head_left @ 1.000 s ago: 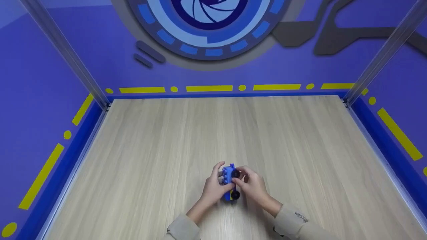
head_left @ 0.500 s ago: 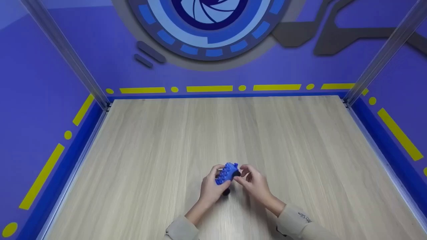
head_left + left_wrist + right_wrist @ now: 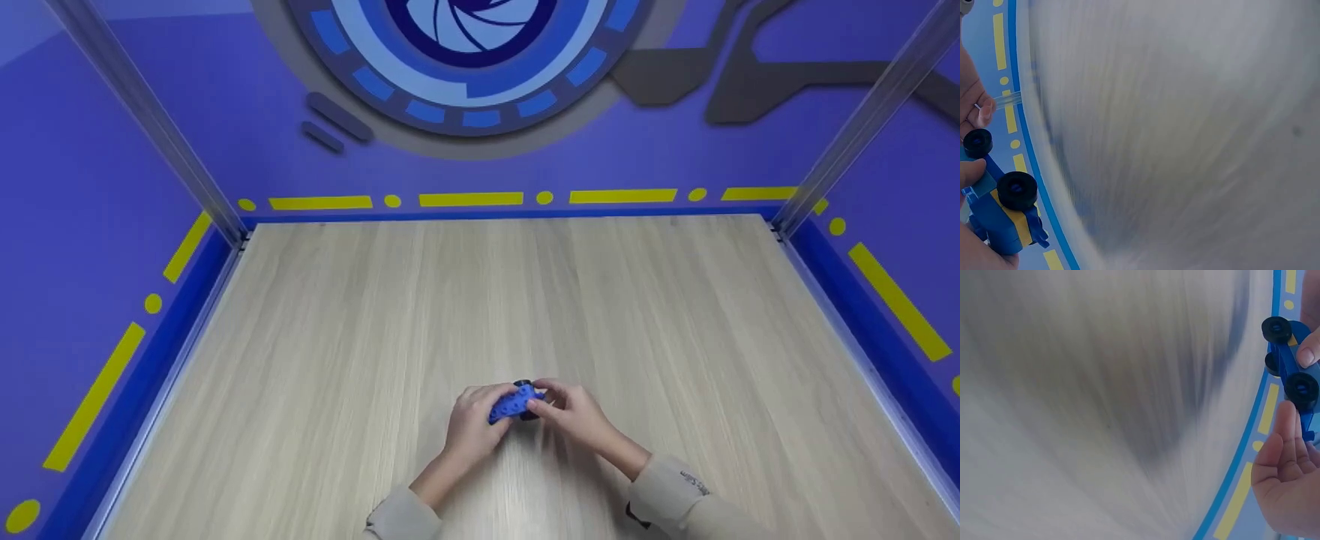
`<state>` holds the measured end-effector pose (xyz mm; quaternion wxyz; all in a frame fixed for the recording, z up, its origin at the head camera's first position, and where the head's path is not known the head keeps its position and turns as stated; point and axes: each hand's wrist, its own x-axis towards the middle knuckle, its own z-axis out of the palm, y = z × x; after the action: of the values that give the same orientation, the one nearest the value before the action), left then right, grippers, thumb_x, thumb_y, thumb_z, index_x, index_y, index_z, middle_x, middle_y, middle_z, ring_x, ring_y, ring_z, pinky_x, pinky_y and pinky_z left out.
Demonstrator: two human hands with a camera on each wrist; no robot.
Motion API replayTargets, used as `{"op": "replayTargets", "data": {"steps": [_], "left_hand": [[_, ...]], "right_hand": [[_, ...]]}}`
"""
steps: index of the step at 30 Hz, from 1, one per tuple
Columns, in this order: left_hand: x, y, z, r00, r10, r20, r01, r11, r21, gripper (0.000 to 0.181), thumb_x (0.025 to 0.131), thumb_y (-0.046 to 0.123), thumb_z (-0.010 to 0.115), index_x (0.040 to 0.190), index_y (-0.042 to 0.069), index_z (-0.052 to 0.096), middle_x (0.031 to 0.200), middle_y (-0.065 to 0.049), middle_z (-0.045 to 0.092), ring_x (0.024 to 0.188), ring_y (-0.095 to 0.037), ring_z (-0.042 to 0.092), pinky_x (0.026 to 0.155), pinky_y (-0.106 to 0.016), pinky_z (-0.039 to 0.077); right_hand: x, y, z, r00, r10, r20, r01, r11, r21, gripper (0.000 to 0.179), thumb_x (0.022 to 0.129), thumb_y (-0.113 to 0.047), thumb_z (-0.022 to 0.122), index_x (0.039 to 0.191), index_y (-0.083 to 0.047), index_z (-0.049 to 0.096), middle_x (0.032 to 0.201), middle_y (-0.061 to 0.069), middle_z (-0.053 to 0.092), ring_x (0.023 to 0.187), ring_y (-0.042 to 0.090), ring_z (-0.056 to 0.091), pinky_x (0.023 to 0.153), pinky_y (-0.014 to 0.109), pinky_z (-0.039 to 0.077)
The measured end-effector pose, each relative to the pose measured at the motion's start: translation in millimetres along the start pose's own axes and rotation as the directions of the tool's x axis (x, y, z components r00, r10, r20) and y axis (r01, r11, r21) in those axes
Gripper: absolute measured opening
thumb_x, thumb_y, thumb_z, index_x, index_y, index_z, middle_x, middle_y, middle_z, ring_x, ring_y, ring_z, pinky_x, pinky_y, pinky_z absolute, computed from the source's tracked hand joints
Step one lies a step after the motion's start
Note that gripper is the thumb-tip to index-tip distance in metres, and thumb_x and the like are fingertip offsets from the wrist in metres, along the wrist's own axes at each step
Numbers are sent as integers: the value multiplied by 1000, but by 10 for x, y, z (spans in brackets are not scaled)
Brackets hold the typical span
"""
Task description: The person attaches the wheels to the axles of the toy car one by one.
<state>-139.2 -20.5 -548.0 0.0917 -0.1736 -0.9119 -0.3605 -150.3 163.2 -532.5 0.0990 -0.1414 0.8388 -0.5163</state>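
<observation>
A small blue toy car (image 3: 507, 406) with studs on top and black wheels is held between both hands, above the wooden table. My left hand (image 3: 471, 421) grips its left end, thumb on the near side and fingers over the far side. At the other end, my right hand (image 3: 576, 417) pinches the car by a wheel, its thumb on the body. In the left wrist view, a yellow band crosses the blue body (image 3: 997, 224) beside a black wheel (image 3: 1017, 190). The right wrist view shows more wheels (image 3: 1301, 390) and a small hitch-like piece (image 3: 1308, 436) near the right fingers.
The pale wooden tabletop (image 3: 405, 315) spreads around the hands. A blue back wall (image 3: 480, 172) with yellow marks and side panels encloses it, with metal posts (image 3: 161, 127) at the corners.
The car has turned from upright, wheels facing right, to lying nearly level with studs up and its wheeled end to the right. The left hand's fingers have come over it.
</observation>
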Motion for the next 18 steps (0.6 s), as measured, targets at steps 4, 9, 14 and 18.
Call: {"op": "replayTargets", "data": {"steps": [4, 9, 14, 18], "left_hand": [[-8, 0, -7, 1000, 20, 6, -20, 999, 36, 36, 73, 15, 70, 108, 21, 61, 108, 5, 63, 99, -17, 55, 87, -37, 41], [-9, 7, -8, 999, 33, 1, -34, 998, 49, 36, 73, 14, 69, 107, 21, 61, 108, 5, 63, 97, -17, 55, 86, -36, 40], [-11, 13, -5, 999, 40, 4, -40, 998, 44, 37, 72, 12, 69, 108, 20, 61, 108, 4, 63, 97, -17, 54, 86, -35, 41], [-4, 2, -15, 998, 61, 2, -61, 996, 71, 37, 73, 12, 69, 108, 21, 62, 108, 4, 64, 97, -17, 55, 87, -36, 40]], "right_hand": [[-9, -18, 11, 1000, 16, -3, -16, 999, 45, 45, 83, -24, 60, 114, 7, 52, 78, 10, 60, 59, 4, 51, 52, 18, 44], [-17, -46, 29, 999, 35, -28, -33, 998, 59, 44, 81, -20, 62, 113, 8, 53, 76, 10, 59, 58, 4, 50, 51, 18, 43], [-11, -40, 43, 998, 38, -42, -37, 999, 39, 43, 80, -21, 62, 111, 8, 54, 73, 7, 59, 58, 4, 50, 51, 18, 43], [-13, -14, 45, 999, 16, -38, -16, 1000, -7, 45, 81, -27, 62, 112, 5, 54, 76, 8, 61, 61, 7, 51, 53, 18, 43]]}}
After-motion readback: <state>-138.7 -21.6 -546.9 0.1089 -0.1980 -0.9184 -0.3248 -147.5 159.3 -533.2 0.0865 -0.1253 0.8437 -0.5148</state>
